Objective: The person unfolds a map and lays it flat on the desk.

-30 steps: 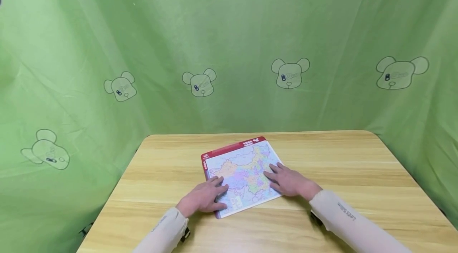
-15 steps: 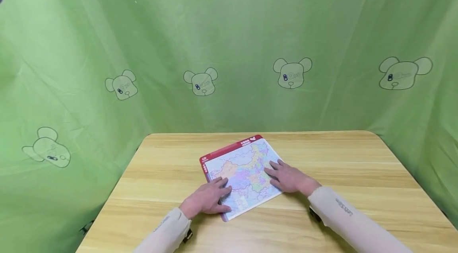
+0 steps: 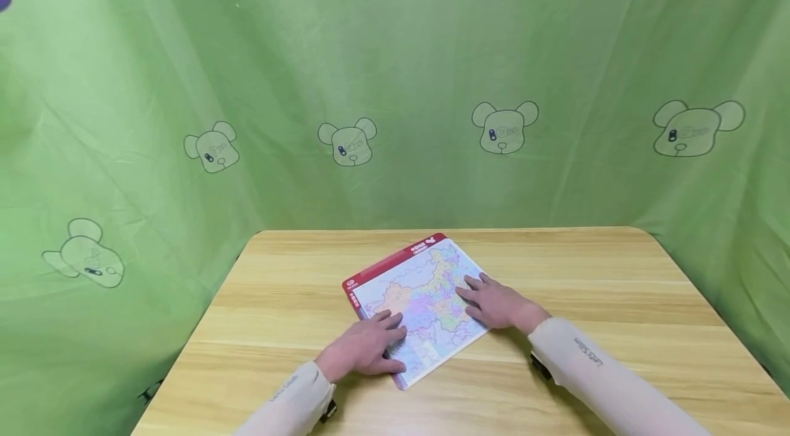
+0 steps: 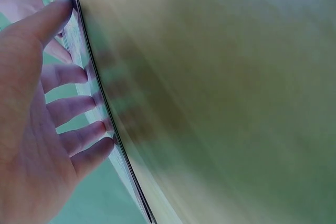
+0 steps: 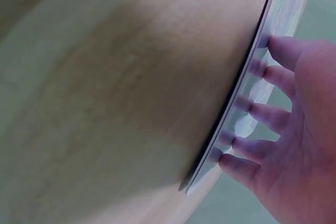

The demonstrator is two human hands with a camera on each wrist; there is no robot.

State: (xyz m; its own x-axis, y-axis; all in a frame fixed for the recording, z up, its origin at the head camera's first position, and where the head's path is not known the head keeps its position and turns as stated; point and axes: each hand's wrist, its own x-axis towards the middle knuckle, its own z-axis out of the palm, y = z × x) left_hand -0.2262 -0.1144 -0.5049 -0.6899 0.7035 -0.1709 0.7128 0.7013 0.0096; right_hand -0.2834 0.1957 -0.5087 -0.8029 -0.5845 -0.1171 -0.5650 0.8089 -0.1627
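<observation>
A flat map board with a red top border lies on the wooden table, turned at an angle. In the head view my left hand rests on its lower left part, fingers spread. My right hand touches the right side with spread fingertips. The left wrist view shows the left hand with thumb and fingertips on the board's surface near its thin edge. Seen from the right wrist, all the fingertips of the right hand press on the glossy face of the board. Neither hand curls around it.
The wooden table extends around the board on all sides. Behind it and at both sides hangs a green curtain printed with bear heads. Both forearms, in pale sleeves, come in from the front.
The map board has rotated clockwise, its lower left corner swinging toward the front and right. My left hand has moved right and nearer with it. The right hand has shifted only slightly.
</observation>
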